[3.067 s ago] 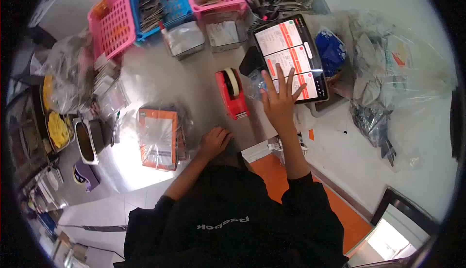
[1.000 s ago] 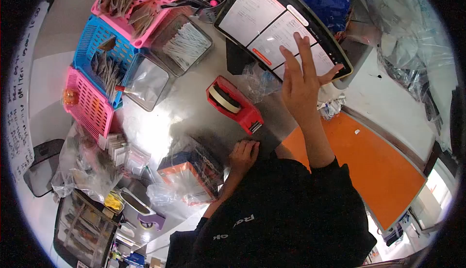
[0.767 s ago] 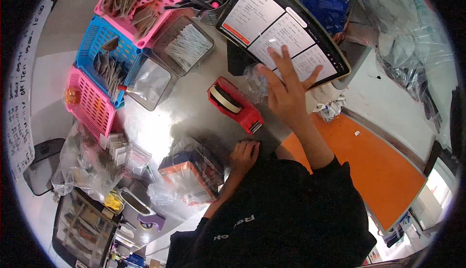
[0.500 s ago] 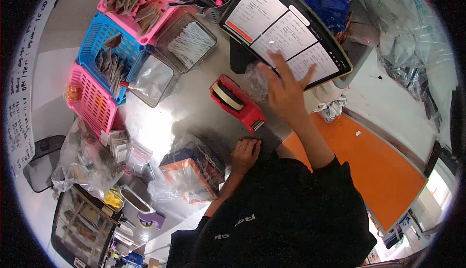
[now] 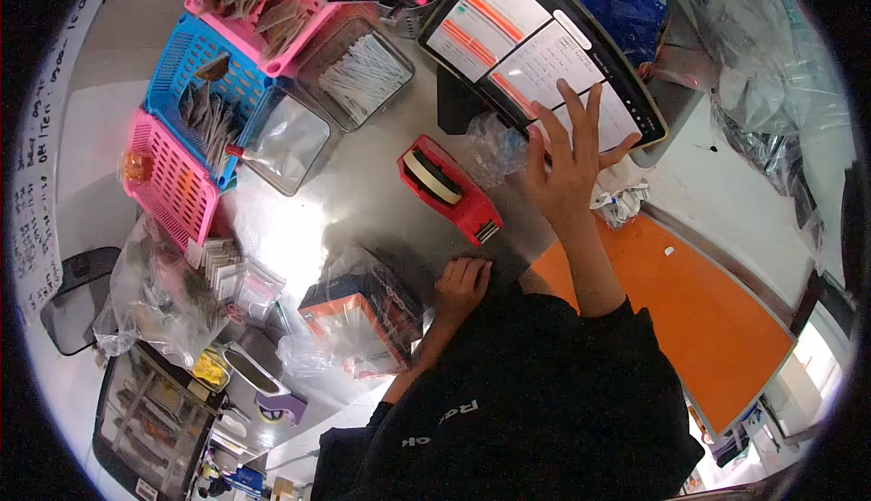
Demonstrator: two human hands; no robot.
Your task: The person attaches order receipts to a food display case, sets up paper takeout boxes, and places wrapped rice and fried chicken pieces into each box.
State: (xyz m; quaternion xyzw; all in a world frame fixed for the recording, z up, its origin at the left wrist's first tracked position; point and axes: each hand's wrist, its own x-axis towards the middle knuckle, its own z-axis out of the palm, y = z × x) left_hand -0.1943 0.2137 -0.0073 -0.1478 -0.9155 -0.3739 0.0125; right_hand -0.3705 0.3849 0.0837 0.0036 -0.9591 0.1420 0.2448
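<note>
My right hand is raised in front of the lower part of a touchscreen, its fingers spread and holding nothing. One fingertip overlaps the screen; whether it touches the glass I cannot tell. White panels with text fill the screen, several orange bars among them. My left hand rests at the near edge of the metal table, fingers curled in, with nothing seen in them. Between both hands and the screen stands a red tape dispenser. Crumpled clear plastic lies beside it.
Pink and blue baskets with packets line the far left. A container of white sticks and a clear tray sit beside them. A plastic-covered box stands left of my left hand. An orange board lies right.
My right hand has moved slightly down and right across the screen. More orange bars now show on the display, in different places. My left hand stays put.
</note>
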